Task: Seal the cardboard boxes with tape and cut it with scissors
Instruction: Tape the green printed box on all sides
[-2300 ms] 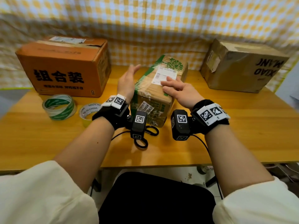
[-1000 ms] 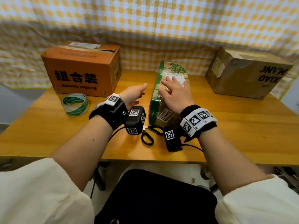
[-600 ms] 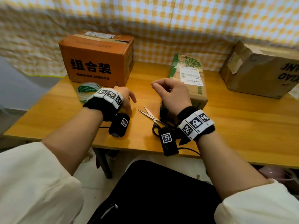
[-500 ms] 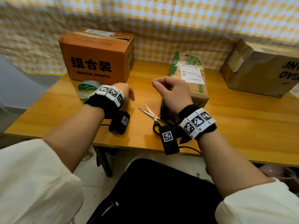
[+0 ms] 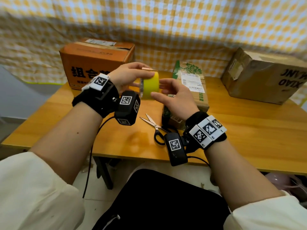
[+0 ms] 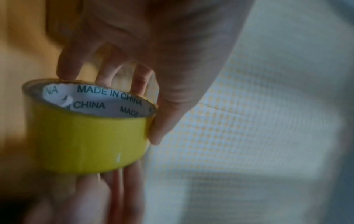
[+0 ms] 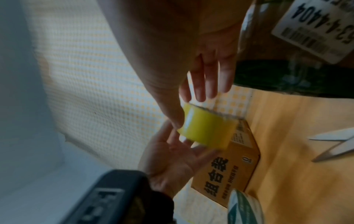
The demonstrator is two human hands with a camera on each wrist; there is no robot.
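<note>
Both hands now up off the table (image 5: 249, 130), w/ glossy yellow tape roll (image 5: 150, 87) held between them. Left hand (image 5: 127, 77) fingers curl round its rim; right hand (image 5: 176, 98) fingers spread, thumb touching roll. Steel scissors (image 5: 153, 124) lie flat beside taped cardboard box (image 5: 191, 87).

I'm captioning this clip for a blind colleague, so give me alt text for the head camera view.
A person's left hand holds a yellow tape roll above a wooden table, with the right hand open beside it, fingertips near the roll. Open scissors lie below, a green-printed box sits behind the right hand, flanked by an orange box and a brown box.
</note>
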